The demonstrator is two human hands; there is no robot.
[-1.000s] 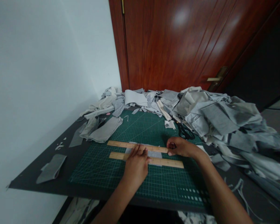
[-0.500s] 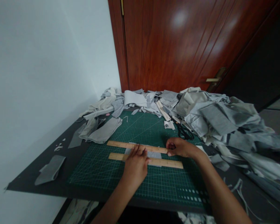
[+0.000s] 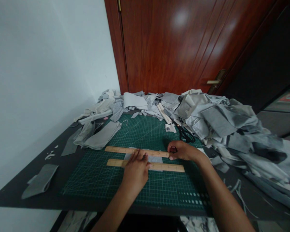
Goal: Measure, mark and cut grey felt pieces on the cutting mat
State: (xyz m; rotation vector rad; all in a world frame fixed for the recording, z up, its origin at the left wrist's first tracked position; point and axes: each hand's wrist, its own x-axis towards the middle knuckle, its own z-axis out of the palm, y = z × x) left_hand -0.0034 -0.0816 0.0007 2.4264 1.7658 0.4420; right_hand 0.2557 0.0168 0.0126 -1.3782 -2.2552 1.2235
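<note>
Two wooden rulers lie nearly parallel across a small pale grey cloth piece on the green cutting mat. My left hand rests flat over both, fingers stretched out and pressing down on the far ruler, with the palm side over the near ruler. At the far ruler's right end, my right hand has its thumb and curled fingers pinched on the wood. The cloth shows between the rulers and a little beyond their edges; part of it is hidden under my left hand.
Black-handled scissors lie beyond my right hand, against a large heap of grey and cream cloth. More scraps line the back by the door. A folded grey cloth sits on the dark table at left.
The whole view has shifted slightly, so everything sits a bit further left. Both hands and both rulers keep about the same places on the mat.
</note>
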